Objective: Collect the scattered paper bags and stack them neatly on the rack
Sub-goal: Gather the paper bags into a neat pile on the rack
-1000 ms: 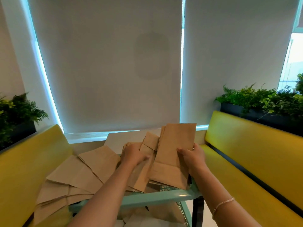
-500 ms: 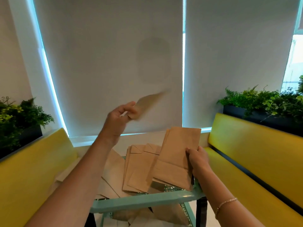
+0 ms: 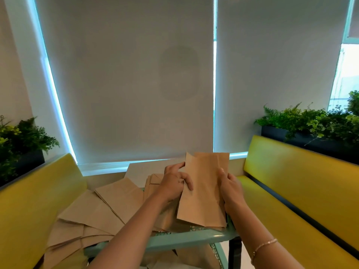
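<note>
A small stack of flat brown paper bags [image 3: 204,189] stands tilted over the mint-green rack [image 3: 186,239]. My left hand [image 3: 174,183] grips its left edge, thumb across the front. My right hand [image 3: 231,189] grips its right edge. More brown bags [image 3: 118,199] lie scattered and overlapping on the rack's left side, spilling over its edge. A few squared-up bags [image 3: 153,179] lie behind my left hand. Other bags [image 3: 194,257] show on a lower shelf.
Yellow benches flank the rack on the left [image 3: 29,210] and right [image 3: 301,191]. Planters with green plants stand behind them, left [image 3: 21,140] and right [image 3: 310,125]. Grey roller blinds [image 3: 136,84] cover the windows ahead. A black post [image 3: 234,253] stands at the rack's right.
My left hand, which was raised with one bag, has come down and laid that bag onto the stack. It now grips the stack's left edge. My right hand kept hold.
</note>
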Tool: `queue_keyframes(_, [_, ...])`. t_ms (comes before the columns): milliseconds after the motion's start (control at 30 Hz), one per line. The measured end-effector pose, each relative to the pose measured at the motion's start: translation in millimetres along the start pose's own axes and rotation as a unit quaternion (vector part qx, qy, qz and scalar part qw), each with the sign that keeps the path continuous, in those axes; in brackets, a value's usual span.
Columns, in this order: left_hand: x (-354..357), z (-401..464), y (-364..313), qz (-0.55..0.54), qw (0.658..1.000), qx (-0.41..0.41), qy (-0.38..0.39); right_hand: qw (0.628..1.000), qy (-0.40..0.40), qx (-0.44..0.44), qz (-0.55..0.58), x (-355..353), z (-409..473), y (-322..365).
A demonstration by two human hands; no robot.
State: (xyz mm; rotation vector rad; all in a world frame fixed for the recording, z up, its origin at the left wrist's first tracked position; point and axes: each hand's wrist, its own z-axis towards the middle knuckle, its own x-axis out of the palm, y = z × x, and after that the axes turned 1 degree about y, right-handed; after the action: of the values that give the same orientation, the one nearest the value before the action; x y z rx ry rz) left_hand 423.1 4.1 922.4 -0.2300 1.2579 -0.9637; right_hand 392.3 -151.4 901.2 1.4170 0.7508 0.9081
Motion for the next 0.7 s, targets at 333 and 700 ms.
queue_keyframes(333, [14,2,11,-0.024,0.999,-0.041,-0.024,0.996,0.065,-0.032,-0.061,0,-7,0])
queue_keyframes(700, [13,2,38,0.174,0.953,-0.247,-0.001,0.996,0.03,-0.016,-0.082,0,2,-5])
